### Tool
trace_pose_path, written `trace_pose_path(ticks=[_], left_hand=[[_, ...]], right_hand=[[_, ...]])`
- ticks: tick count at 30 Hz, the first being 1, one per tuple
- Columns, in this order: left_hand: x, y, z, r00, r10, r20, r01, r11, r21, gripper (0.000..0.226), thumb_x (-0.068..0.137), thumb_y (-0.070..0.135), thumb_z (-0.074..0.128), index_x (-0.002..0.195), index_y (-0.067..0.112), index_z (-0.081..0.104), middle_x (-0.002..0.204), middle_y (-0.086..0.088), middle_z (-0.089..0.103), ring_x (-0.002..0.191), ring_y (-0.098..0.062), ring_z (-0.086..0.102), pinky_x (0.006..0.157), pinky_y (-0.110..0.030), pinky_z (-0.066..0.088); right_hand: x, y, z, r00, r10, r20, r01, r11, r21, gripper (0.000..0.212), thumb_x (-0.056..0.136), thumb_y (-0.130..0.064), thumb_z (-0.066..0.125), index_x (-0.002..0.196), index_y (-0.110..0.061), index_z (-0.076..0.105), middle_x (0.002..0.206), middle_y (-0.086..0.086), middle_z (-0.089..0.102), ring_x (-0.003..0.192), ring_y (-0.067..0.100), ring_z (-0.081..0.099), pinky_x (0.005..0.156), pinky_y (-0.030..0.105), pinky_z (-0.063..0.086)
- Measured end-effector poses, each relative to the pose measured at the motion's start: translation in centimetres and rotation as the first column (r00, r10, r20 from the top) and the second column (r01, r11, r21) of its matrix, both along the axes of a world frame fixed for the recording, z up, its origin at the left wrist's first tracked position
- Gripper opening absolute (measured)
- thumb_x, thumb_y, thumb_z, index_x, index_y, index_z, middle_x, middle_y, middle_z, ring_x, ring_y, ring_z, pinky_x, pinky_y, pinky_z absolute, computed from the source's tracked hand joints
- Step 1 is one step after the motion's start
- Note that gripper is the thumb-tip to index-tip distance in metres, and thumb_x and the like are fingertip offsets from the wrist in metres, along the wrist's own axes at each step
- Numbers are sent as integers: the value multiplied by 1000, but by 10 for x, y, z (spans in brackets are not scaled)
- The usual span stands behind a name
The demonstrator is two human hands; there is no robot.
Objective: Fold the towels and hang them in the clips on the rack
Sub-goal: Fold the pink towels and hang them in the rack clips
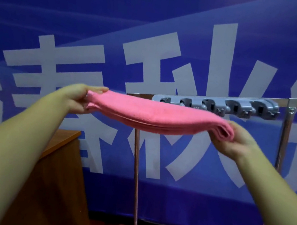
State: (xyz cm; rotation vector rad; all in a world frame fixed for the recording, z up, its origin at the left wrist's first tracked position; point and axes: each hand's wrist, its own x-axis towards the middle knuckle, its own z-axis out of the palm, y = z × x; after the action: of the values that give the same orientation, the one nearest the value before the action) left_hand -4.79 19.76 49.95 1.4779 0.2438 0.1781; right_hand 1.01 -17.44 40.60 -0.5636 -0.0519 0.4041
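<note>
Holding a folded pink towel [159, 117] level across the middle of the frame, both hands pinch its ends: the left hand [80, 97] grasps the hemmed end at centre left, the right hand [236, 140] cups the rounded fold at centre right. The towel sags slightly between them, suggesting a light, soft, limp cloth that keeps its layers only while both ends are held. Behind it at upper right, the grey clips [220, 105] sit in a row on the chrome rack [286, 134]. A wooden table [61, 141] stands at lower left.
</note>
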Motion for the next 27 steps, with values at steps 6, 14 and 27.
trace_pose_path(ticks=[6,14,27], left_hand=[[42,20,-83,974,97,-203,-117,989,-90,30,93,-1,39,102,10,65,66,-9,73,51,-21,68,42,-28,54],[97,-14,-164,938,256,-235,-200,951,237,28,88,22,58,106,0,60,95,-9,67,84,-26,68,70,-33,54],[131,-71,-95,856,238,459,-380,891,248,83,60,17,69,136,16,36,111,-7,63,96,-28,63,86,-45,54]], right_hand=[[3,55,93,998,18,68,-5,983,-183,34,96,-2,29,109,20,51,103,42,55,99,48,57,84,60,46],[43,170,154,1000,29,0,-27,934,-357,43,96,-21,37,125,11,43,120,20,55,103,34,57,93,47,46],[57,183,129,985,-120,121,152,942,-299,49,87,-20,61,131,-7,43,122,10,52,95,31,57,83,40,52]])
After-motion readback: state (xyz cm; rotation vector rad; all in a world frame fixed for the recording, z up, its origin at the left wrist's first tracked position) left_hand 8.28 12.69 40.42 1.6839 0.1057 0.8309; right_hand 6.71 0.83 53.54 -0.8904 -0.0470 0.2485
